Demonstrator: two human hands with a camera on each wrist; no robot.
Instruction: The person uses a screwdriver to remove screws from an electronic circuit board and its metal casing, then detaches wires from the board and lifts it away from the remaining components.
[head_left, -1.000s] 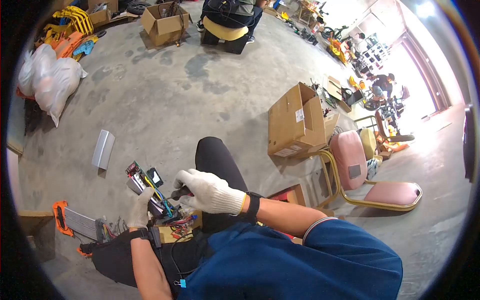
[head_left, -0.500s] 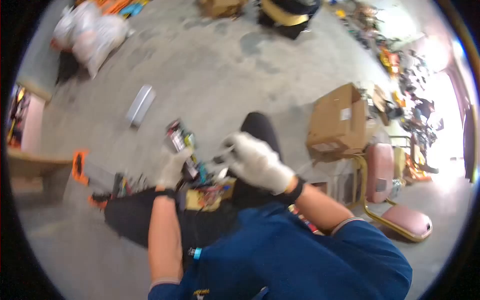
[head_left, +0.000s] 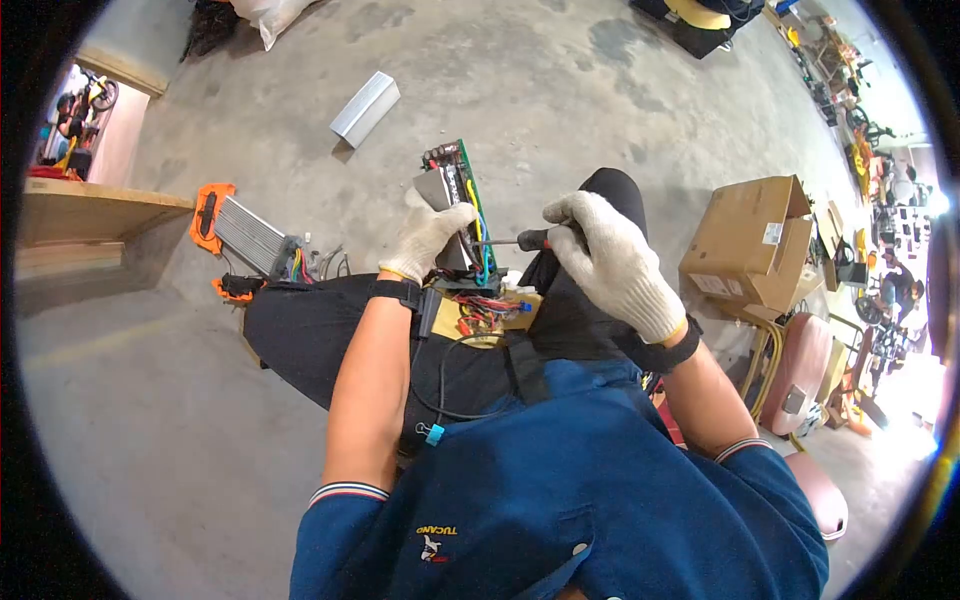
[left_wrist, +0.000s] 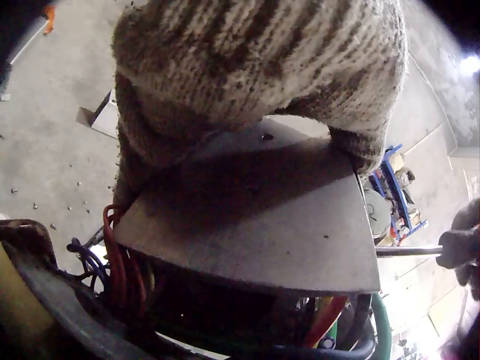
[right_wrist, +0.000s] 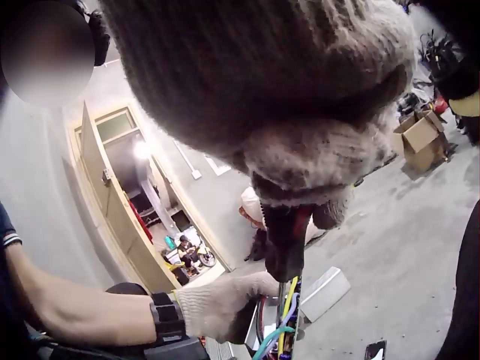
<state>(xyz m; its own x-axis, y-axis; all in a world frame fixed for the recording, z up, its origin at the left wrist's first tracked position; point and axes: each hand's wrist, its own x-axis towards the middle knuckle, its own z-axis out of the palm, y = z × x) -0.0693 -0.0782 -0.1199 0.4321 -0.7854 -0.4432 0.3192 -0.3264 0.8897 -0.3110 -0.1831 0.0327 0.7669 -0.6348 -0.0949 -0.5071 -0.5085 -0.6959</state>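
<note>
My gloved left hand [head_left: 430, 240] grips a circuit board assembly [head_left: 470, 195] by a flat grey metal plate [left_wrist: 262, 210] on its side. The green-edged board stands long and narrow over my lap, with yellow, blue and red wires along it. In my gloved right hand [head_left: 615, 265] is a screwdriver [head_left: 534, 240] with a black and red handle. Its thin shaft points left, and the tip overlaps the wired side of the board in the head view. From the left wrist view, the shaft [left_wrist: 409, 251] runs level beside the plate's right edge; its tip is hidden there.
A silver metal casing [head_left: 366, 108] lies on the floor ahead. To the left are a finned grey unit with orange ends [head_left: 248, 233] and a wooden shelf [head_left: 105, 208]. Loose coloured wires [head_left: 485, 312] lie on my lap. A cardboard box [head_left: 745, 235] and pink chair [head_left: 797, 365] stand right.
The head view has swung left and down, so floor objects sit further right and higher. The board appears more upright. My right hand keeps the screwdriver, now held level against the board's right side.
</note>
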